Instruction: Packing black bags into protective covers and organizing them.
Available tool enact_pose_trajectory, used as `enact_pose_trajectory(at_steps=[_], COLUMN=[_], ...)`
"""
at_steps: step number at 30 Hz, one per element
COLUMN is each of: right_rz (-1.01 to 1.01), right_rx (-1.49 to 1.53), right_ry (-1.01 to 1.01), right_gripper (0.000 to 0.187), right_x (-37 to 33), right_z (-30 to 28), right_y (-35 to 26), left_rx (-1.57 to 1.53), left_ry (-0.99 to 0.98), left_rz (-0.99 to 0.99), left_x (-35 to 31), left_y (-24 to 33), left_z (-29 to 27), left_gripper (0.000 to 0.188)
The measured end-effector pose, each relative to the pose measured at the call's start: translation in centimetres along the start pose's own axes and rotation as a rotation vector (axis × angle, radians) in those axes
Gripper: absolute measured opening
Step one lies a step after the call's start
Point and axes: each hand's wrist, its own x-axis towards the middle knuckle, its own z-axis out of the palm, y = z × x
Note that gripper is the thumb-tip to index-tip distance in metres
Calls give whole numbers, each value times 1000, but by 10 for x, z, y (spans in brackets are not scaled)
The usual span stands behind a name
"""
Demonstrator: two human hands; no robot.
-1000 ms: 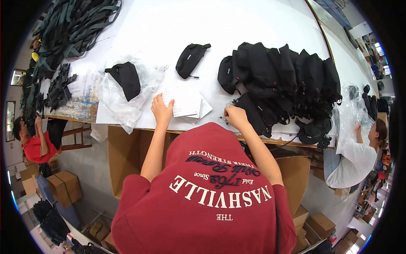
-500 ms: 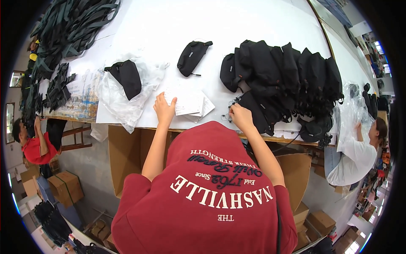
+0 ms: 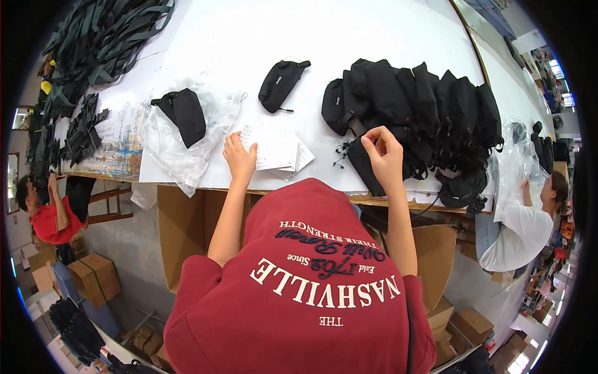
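Note:
My left hand (image 3: 240, 159) lies with its fingers spread at the left edge of a stack of white printed cards (image 3: 274, 149). My right hand (image 3: 385, 156) is raised over the near end of the black pouches (image 3: 364, 165), thumb and fingertips drawn together. Whatever they may pinch is too small to make out. Just left of it, some thin black cord loops (image 3: 342, 149) lie on the white table. Beyond the cards rests a single black pouch (image 3: 280, 86) with a zip pull. Another black pouch (image 3: 187, 115) sits on clear plastic bags (image 3: 212, 124).
A long row of black pouches (image 3: 423, 100) covers the table's right side. Dark straps (image 3: 106, 43) are heaped at the far left. Open cardboard boxes (image 3: 180, 230) stand below the front edge. One person in red (image 3: 53, 212) is at left, another in white (image 3: 523, 227) at right.
My right hand has lifted from the small cord loops and moved right and up over the pouches. My left hand stays by the cards.

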Motion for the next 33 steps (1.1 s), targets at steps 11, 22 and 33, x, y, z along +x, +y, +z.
enact_pose_trajectory(at_steps=[11,22,33], right_rz=[116,149,145], right_rx=[511,833,449], right_ry=[80,108,-104], right_gripper=[7,8,7], right_x=[2,1,-29], right_z=[1,1,19], right_y=[-4,-44,-64], left_rx=[-89,-958,-1193], left_ry=[-457,-695,-720], left_rz=[-75,-155,-12], left_x=[24,17,-14], left_y=[3,123,164], left_z=[-31,-95,-98], left_gripper=[32,32,24])
